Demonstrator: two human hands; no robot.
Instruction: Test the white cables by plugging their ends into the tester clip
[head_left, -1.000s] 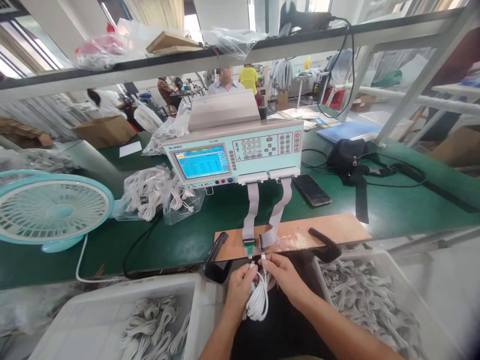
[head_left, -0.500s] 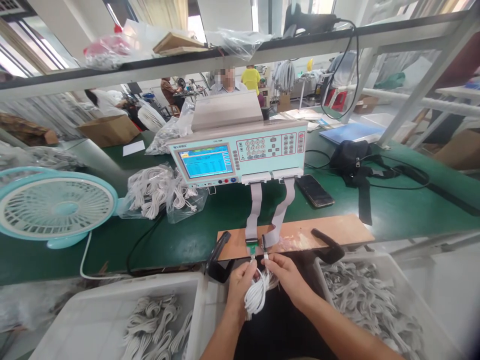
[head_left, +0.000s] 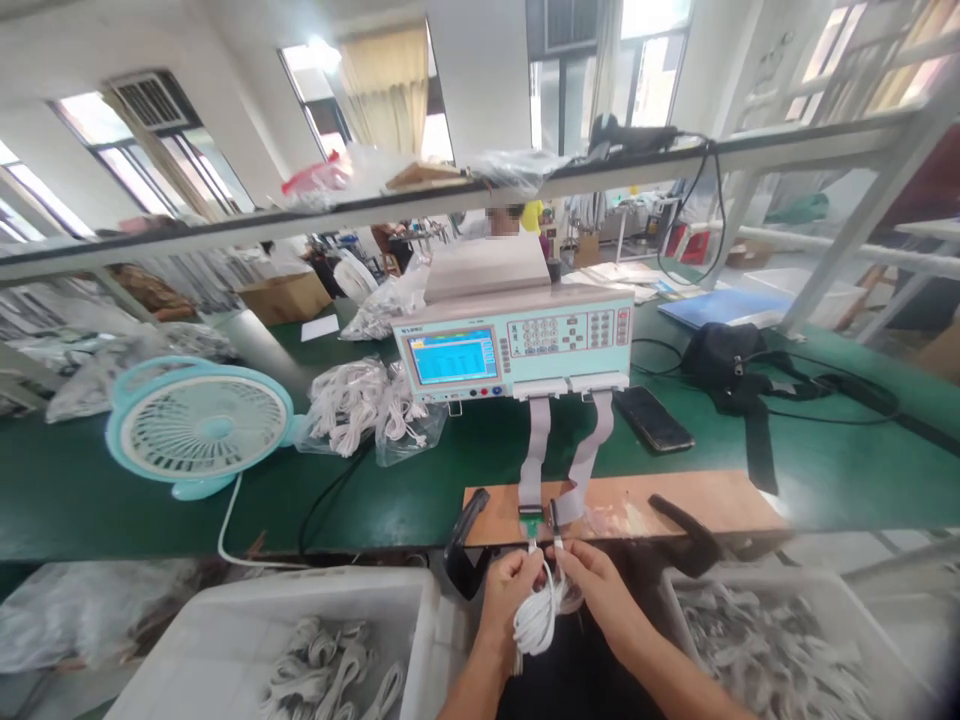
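My left hand [head_left: 508, 592] pinches one white plug of a coiled white cable [head_left: 537, 622], up against the green connector board [head_left: 532, 524] at the wooden strip's front edge. Close beside it, my right hand [head_left: 594, 572] is closed on the cable's other end, at the small dark connector [head_left: 555, 514]. The coil hangs between both hands. Two grey ribbon cables [head_left: 534, 450] run from these connectors up to the tester [head_left: 517, 345], whose blue screen [head_left: 453, 356] is lit.
A wooden strip [head_left: 720, 498] is clamped to the green table [head_left: 420, 500]. Bins of coiled cables stand below at left [head_left: 431, 610] and right [head_left: 817, 585]. A fan [head_left: 214, 425], bagged cables [head_left: 345, 400], a phone [head_left: 655, 418] and a black bag [head_left: 716, 358] lie around the tester.
The camera view has tilted up and shifted left, so the scene sits lower and further right. Both hands keep their hold on the cable ends at the connectors.
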